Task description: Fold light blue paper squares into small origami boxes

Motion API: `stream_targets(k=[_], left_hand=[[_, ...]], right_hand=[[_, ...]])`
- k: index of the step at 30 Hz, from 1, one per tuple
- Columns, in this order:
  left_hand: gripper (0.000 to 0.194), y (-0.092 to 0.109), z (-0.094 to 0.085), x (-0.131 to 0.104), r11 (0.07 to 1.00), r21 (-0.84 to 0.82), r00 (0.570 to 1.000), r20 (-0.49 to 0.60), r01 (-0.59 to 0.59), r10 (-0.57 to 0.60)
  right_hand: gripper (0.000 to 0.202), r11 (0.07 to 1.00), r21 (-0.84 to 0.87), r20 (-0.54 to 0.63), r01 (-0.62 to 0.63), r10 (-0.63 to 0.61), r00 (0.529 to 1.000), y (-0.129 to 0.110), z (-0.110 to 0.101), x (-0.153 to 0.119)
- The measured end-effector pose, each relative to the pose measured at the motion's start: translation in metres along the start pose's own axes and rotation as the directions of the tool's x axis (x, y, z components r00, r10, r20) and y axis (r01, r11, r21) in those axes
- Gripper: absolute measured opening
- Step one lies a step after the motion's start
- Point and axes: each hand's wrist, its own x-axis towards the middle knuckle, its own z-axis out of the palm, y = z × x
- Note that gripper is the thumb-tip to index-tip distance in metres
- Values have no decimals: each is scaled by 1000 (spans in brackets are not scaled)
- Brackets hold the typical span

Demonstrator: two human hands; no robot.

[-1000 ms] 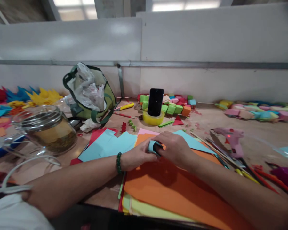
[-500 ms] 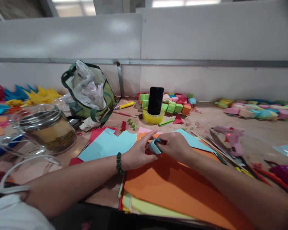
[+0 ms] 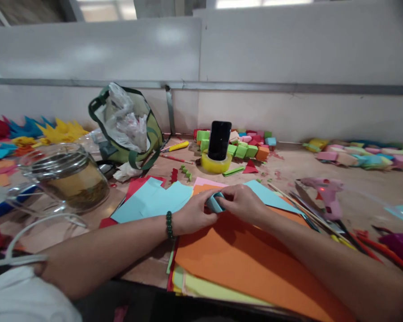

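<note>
The folded blue paper piece (image 3: 215, 204) was held between the left hand (image 3: 194, 216) and the right hand (image 3: 242, 203), above the far part of the orange sheet (image 3: 255, 264) — its long axis unclear. Each grip was closed on its own side of the piece — neither nearer. Beyond the sheet stood a yellow tape roll (image 3: 216, 164); rightward lay a pink glue gun (image 3: 332, 199).
</note>
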Motion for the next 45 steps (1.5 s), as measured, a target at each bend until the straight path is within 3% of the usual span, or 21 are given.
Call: stream_targets(k=[2, 4, 6, 7, 10, 14, 19, 22, 24, 27, 31, 37, 41, 43, 45], left_hand=[[55, 0, -1, 2, 993, -97, 997, -39, 67, -71], [51, 0, -3, 3, 972, -201, 987, -84, 120, -139], [48, 1, -4, 4, 955, -263, 978, -121, 133, -170], [46, 1, -5, 4, 956, -270, 977, -139, 118, -160], [45, -1, -5, 3, 982, -185, 979, -189, 36, -71], [46, -6, -4, 2, 999, 32, 971, -239, -9, 16], [57, -7, -7, 4, 998, -15, 981, -182, -69, 65], [49, -7, -10, 6, 995, -45, 987, -141, -87, 80], [47, -7, -11, 7, 994, 3, 983, -150, -106, 106], [64, -7, -9, 6, 994, 61, 982, -157, -93, 102], [83, -6, -6, 4, 998, 11, 994, -81, -67, 68], [94, -4, 0, 0, 999, 7, 998, 44, -49, 48], [103, 0, 5, -8, 992, 0, 972, 201, -124, 121], [99, 1, 4, -11, 976, 80, 949, 259, -204, 177], [77, 0, 1, -12, 946, 189, 941, 264, -265, 211]], right_hand=[[30, 986, 160, -100, 44, -28, 995, 0, -4, 2], [32, 947, 301, -282, 112, -24, 959, -1, -8, 1], [34, 922, 336, -420, 191, -35, 907, -3, -9, -2], [32, 925, 308, -434, 222, -71, 898, -5, -8, -5], [24, 953, 119, -301, 280, -234, 924, -10, -1, -14], [21, 952, -111, -212, 285, -303, 929, -12, 5, -20], [30, 911, -91, -129, 401, -411, 903, -4, -2, -18], [26, 914, -89, -79, 395, -402, 912, -3, -7, -16], [22, 912, -146, -88, 384, -399, 913, -6, -10, -16], [19, 844, -312, -133, 437, -494, 859, -16, -14, -18], [25, 756, -403, -90, 516, -594, 799, -23, -19, -22], [8, 749, -418, -42, 514, -581, 813, -32, -15, -36], [19, 767, -397, -23, 504, -557, 830, -38, -7, -57], [23, 752, -458, -3, 475, -535, 845, -34, -12, -69], [23, 732, -525, 32, 433, -492, 870, -25, -25, -80]])
